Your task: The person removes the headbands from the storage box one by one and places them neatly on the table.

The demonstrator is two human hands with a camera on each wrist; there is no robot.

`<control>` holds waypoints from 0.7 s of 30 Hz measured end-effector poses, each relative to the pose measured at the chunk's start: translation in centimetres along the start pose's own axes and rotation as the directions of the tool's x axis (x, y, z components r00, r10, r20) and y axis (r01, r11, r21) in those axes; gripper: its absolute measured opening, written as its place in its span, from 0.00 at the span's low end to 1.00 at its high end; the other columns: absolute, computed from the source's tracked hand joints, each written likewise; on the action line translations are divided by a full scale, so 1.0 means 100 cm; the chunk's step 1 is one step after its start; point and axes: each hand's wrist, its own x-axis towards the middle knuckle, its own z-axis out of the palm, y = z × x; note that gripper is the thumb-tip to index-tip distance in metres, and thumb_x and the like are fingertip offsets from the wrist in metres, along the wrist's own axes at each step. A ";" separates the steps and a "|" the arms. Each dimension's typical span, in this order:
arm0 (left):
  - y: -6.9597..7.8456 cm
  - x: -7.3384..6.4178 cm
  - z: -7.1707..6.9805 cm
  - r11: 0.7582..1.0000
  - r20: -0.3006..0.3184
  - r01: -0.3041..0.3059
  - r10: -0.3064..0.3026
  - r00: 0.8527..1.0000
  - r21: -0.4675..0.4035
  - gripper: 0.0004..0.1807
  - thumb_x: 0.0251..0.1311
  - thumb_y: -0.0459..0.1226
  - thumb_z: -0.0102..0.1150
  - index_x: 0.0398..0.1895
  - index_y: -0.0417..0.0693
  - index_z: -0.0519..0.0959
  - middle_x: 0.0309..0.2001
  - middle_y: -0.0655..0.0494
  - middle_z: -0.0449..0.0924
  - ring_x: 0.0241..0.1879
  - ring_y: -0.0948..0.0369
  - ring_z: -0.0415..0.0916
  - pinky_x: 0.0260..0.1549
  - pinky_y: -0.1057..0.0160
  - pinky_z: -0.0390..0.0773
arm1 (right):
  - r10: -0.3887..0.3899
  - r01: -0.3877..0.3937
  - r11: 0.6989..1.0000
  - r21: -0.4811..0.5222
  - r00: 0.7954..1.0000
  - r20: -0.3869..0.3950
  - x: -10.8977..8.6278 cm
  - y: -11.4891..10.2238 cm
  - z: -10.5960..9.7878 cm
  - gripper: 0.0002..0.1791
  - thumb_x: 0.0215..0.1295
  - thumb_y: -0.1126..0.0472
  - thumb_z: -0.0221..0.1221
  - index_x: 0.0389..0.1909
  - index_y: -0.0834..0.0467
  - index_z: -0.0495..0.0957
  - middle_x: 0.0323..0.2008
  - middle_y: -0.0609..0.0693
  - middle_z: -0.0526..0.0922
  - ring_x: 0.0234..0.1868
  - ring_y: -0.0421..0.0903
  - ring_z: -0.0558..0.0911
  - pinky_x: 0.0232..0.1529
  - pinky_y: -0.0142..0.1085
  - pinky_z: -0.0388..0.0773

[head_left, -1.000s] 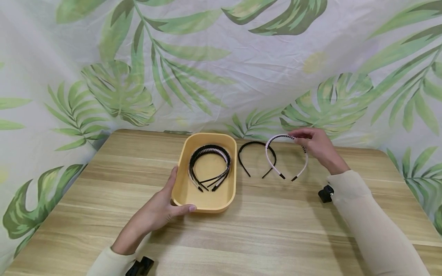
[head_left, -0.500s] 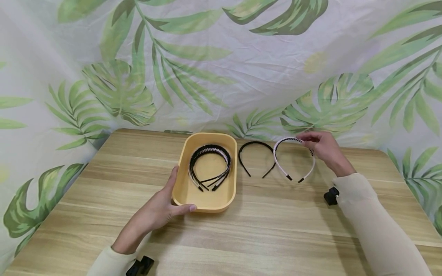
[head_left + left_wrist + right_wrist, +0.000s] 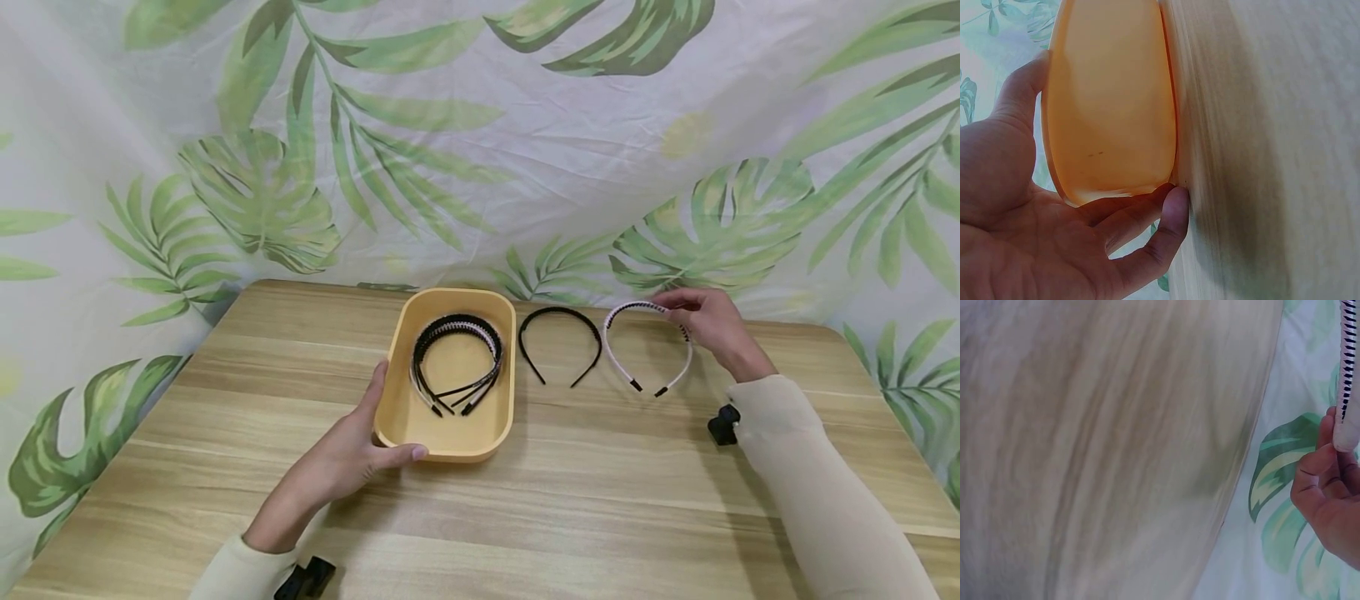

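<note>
Wood-grain table [image 3: 600,508] | left hand [image 3: 348,450]: grip around yellow bin [image 3: 450,437] corner | right hand [image 3: 712,327] angled inward: pinching white headband [image 3: 1348,381]

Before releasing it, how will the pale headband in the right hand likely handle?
The pale headband probably isn't floppy: the right hand pinches one part, yet the arch shows no sag. It looks slim, so likely light. Dark toothlike marks inside may make it less slippery.
</note>
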 end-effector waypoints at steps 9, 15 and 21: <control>0.001 -0.001 0.000 1.000 0.003 0.005 -0.005 1.000 0.004 0.74 0.59 0.52 0.77 0.85 0.55 0.23 0.80 0.28 0.53 0.69 0.45 0.73 0.70 0.40 0.67 | 0.036 -0.036 0.999 -0.013 0.999 -0.003 0.002 0.007 -0.004 0.20 0.79 0.63 0.56 0.67 0.64 0.79 0.66 0.65 0.79 0.54 0.40 0.78 0.47 0.25 0.75; 0.001 -0.001 0.000 1.000 0.002 0.002 -0.002 1.000 0.001 0.74 0.59 0.52 0.77 0.85 0.56 0.23 0.80 0.29 0.53 0.69 0.44 0.74 0.70 0.40 0.67 | 0.042 -0.041 0.998 -0.044 0.999 0.008 0.003 0.012 -0.006 0.20 0.79 0.64 0.54 0.67 0.65 0.78 0.66 0.66 0.78 0.64 0.55 0.75 0.48 0.27 0.74; 0.000 0.000 0.001 1.000 -0.003 -0.002 0.002 1.000 0.006 0.73 0.59 0.52 0.77 0.85 0.57 0.22 0.80 0.29 0.53 0.68 0.44 0.74 0.70 0.39 0.67 | 0.040 -0.040 0.998 -0.058 0.999 0.013 0.004 0.013 -0.004 0.20 0.80 0.66 0.52 0.67 0.65 0.77 0.67 0.67 0.77 0.63 0.56 0.76 0.44 0.25 0.74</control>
